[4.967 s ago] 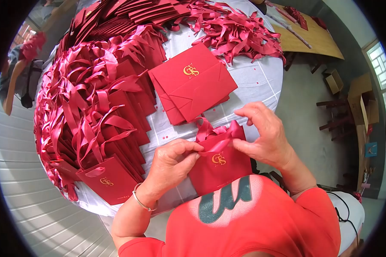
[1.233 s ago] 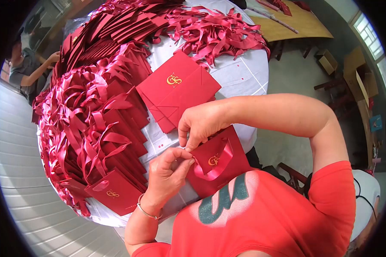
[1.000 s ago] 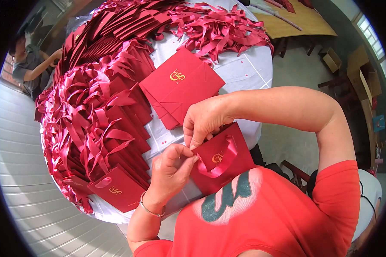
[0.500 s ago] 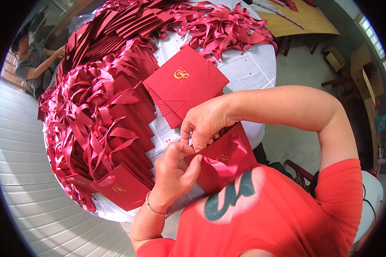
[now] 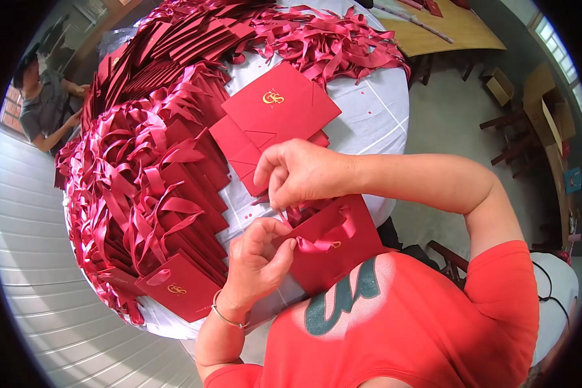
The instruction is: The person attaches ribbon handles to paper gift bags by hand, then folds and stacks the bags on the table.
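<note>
A red paper gift bag (image 5: 339,262) with a gold emblem rests against the front of my red shirt. My left hand (image 5: 258,258), with a bangle on the wrist, pinches the bag's upper left corner between thumb and fingers. Just above the bag's opening, my right hand (image 5: 304,173) is closed in a pinch on a thin strip of ribbon that runs down to the bag's edge. A pink ribbon handle (image 5: 330,236) loops across the bag's front. Beyond my right hand lie several flat red bags (image 5: 281,107), stacked askew.
Rows of red bags with ribbon handles (image 5: 139,174) cover the table's left side. Loose pink ribbons (image 5: 336,45) are heaped at the back on the white tablecloth (image 5: 375,110). A person (image 5: 48,107) sits at the far left. Open cardboard boxes (image 5: 500,87) stand at right.
My right hand has risen away from the bag's opening, drawing the ribbon strip up. My left hand stays on the bag's corner. The other person's arms have shifted lower.
</note>
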A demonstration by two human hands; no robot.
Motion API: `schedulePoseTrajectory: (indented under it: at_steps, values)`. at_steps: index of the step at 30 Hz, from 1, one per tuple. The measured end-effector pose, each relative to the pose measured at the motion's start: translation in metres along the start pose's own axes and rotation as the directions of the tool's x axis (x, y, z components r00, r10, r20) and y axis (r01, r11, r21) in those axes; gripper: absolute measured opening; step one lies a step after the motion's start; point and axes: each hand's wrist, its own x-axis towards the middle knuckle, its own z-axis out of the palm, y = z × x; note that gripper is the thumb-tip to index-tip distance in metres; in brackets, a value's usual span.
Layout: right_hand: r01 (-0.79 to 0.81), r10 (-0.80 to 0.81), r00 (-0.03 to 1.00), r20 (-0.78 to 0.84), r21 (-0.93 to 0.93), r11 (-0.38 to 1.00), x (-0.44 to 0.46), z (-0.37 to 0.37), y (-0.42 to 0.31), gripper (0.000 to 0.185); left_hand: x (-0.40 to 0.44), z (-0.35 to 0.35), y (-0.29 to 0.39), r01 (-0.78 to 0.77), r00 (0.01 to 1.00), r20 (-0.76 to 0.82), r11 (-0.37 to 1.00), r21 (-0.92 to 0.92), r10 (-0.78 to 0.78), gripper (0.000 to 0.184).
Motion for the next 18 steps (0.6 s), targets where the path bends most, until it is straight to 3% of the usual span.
schedulePoseTrajectory:
  at_steps: [3, 7, 10, 12, 13, 15, 17, 18]
  values:
    - [0.141, -0.145, 0.982, -0.122, -0.037, 0.989, 0.007, -0.012, 0.002, 0.032, 0.000, -0.001, 0.004, -0.015, 0.999, 0.034, 1.000, 0.010, 0.015, 0.017]
    - [0.154, -0.146, 0.980, -0.135, 0.046, 0.987, 0.009, -0.011, 0.005, 0.031, 0.000, 0.001, 0.000, 0.005, 0.999, 0.035, 1.000, -0.017, -0.005, 0.019]
    - [0.109, -0.105, 0.993, -0.054, 0.077, 0.991, 0.006, -0.009, 0.008, 0.028, 0.001, 0.000, -0.004, 0.026, 0.999, 0.036, 0.999, -0.032, -0.025, 0.019]
    - [0.304, -0.365, 0.919, -0.146, -0.326, 0.895, 0.002, -0.012, 0.013, 0.024, 0.001, 0.001, -0.005, 0.032, 0.999, 0.032, 0.999, -0.027, -0.031, 0.020]
    - [0.304, -0.363, 0.921, -0.140, -0.326, 0.895, -0.004, -0.013, 0.013, 0.024, 0.002, 0.002, -0.004, 0.015, 1.000, 0.004, 1.000, -0.014, -0.015, 0.020]
    - [0.376, -0.549, 0.818, -0.174, -0.561, 0.738, -0.020, -0.016, 0.006, 0.021, 0.006, 0.001, -0.003, 0.000, 0.999, -0.036, 1.000, -0.003, 0.000, 0.021]
    - [0.298, -0.390, 0.914, -0.114, -0.465, 0.834, -0.036, -0.019, -0.004, 0.013, 0.013, -0.003, -0.002, -0.340, 0.940, 0.102, 0.914, 0.220, 0.325, 0.023]
    - [0.243, -0.295, 0.953, -0.064, -0.414, 0.877, -0.041, -0.020, -0.007, 0.011, 0.014, -0.001, -0.007, -0.353, 0.936, 0.080, 0.912, 0.211, 0.343, 0.024]
